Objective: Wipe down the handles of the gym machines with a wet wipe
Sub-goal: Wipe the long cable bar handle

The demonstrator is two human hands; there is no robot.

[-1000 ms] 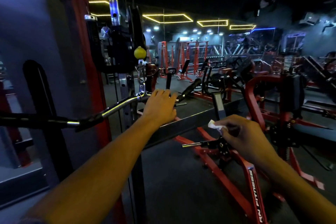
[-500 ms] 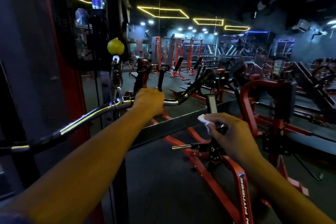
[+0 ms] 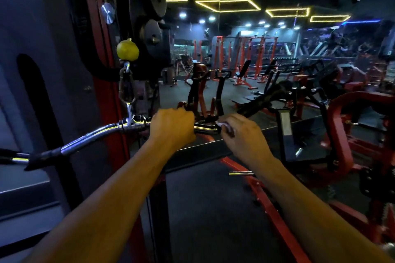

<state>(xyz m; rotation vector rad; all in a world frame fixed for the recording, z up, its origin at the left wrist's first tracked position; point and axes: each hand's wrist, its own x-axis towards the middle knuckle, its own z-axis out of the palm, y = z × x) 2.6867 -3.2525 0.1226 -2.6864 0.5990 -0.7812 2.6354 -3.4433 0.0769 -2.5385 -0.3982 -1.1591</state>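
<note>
A chrome pull-down bar [image 3: 89, 142] with black grips hangs from a carabiner [image 3: 126, 87] under a yellow ball [image 3: 127, 49] on the cable machine. My left hand [image 3: 172, 127] is closed around the bar just right of its centre swivel. My right hand [image 3: 243, 134] holds a white wet wipe [image 3: 222, 124] pressed onto the bar right beside the left hand. The bar's black right grip [image 3: 259, 100] runs up and to the right past my right hand. Only a small crumpled corner of the wipe shows between my fingers.
The red and black frame of the cable machine [image 3: 102, 49] stands at the left with its pulleys [image 3: 149, 34] overhead. A red plate-loaded machine [image 3: 342, 134] stands close on the right. Further racks and benches [image 3: 245, 60] fill the dim room behind. Dark rubber floor [image 3: 209, 209] lies below.
My right hand has risen from in front of the red machine to the bar and set the wipe against it beside my left hand. The view has moved closer to the bar.
</note>
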